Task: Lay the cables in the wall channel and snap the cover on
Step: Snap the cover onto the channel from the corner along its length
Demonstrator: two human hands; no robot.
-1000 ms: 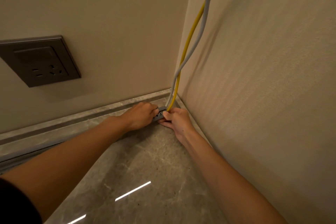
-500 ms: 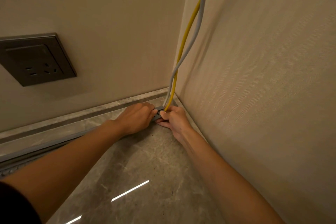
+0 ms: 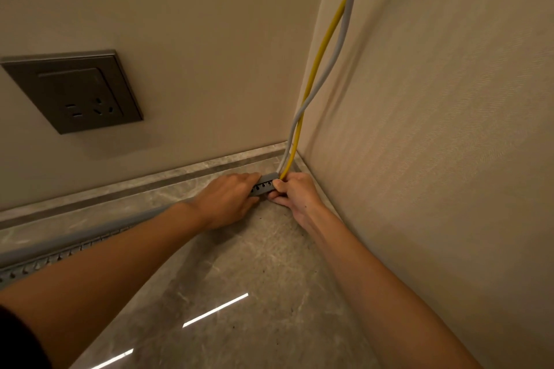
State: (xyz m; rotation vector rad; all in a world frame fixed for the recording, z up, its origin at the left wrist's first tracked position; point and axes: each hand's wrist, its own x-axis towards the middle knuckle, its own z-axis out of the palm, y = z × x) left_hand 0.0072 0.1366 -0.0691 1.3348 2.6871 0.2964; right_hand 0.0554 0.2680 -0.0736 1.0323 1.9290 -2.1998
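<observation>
A grey slotted cable channel [image 3: 265, 186] runs along the floor by the skirting, its right end near the room corner. A yellow cable [image 3: 320, 54] and a grey cable [image 3: 338, 48] hang down the corner and enter that end. My left hand [image 3: 230, 199] lies over the channel just left of its end, fingers curled on it. My right hand [image 3: 295, 193] pinches the channel's end where the cables go in. More of the channel [image 3: 54, 255] shows at the far left, behind my left forearm.
A dark grey wall socket [image 3: 81, 93] sits on the left wall. A stone skirting [image 3: 180, 174] runs along the wall base. The textured right wall [image 3: 434, 129] stands close beside my right arm. The polished stone floor [image 3: 239, 293] reflects light strips.
Both hands stay at the channel's end in the corner. The view has shifted slightly, so the socket sits a little differently in frame. The cables hang the same way.
</observation>
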